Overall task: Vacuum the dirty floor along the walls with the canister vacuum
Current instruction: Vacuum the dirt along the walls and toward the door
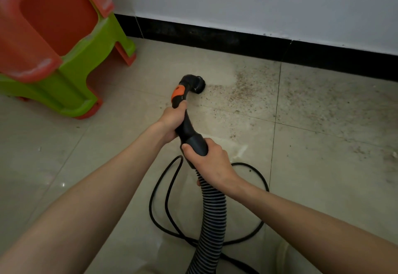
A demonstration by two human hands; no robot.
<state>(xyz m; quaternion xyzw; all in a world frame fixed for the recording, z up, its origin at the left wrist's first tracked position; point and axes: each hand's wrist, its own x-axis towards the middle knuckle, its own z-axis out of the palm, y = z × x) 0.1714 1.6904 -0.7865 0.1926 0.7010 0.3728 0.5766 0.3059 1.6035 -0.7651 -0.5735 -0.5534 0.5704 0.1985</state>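
A black vacuum handle (189, 131) with an orange band (178, 94) ends in a round brush nozzle (199, 83) that rests on the beige tiled floor (129, 148). My left hand (172, 120) grips the handle just below the orange band. My right hand (206, 161) holds the thicker cuff where the ribbed grey hose (212, 220) joins. Brown dirt specks (243, 92) spread over the tiles right of the nozzle, up to the black baseboard (237, 41). The canister itself is out of view.
Stacked plastic stools, orange over green (53, 58), stand at the left near the wall. A black power cord (163, 198) loops on the floor around the hose below my hands. A white wall (258, 0) rises above the baseboard.
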